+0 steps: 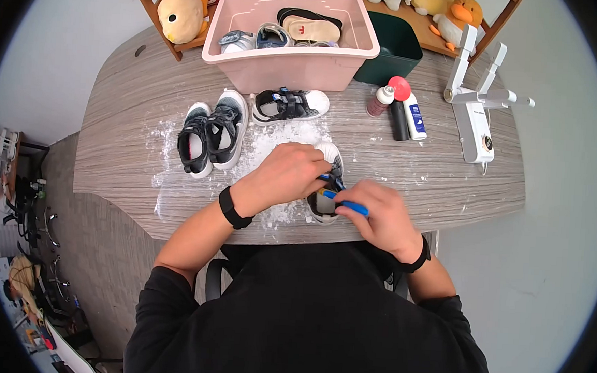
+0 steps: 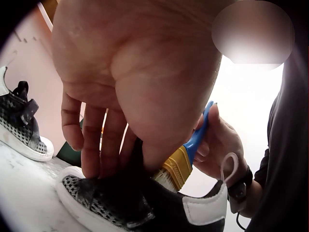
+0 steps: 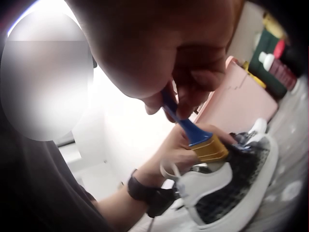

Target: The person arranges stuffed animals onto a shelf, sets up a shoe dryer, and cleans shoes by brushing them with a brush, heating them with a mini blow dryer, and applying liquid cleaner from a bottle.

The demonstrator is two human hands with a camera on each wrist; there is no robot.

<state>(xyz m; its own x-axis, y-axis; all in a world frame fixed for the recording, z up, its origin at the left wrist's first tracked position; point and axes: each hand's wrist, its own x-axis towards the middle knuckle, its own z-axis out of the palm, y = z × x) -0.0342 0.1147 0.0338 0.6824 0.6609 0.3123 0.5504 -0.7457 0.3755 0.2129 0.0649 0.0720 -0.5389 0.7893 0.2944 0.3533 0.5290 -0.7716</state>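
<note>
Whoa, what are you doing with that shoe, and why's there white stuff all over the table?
A person is working on a dark, white-soled shoe. Their left hand holds it near the straps, while their right hand grips a blue-handled brush with its bristles at the shoe's opening. Three other shoes sit on the table, and more are in the pink bin. The pictures don't show what the white stuff is or why it's there.

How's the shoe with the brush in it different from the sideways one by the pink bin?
The held shoe points its toe toward the pink bin; the sideways shoe points right. The left hand holds the held shoe, with a brush in its opening; no hand holds the sideways shoe. Both have dark uppers and white toes.
</note>
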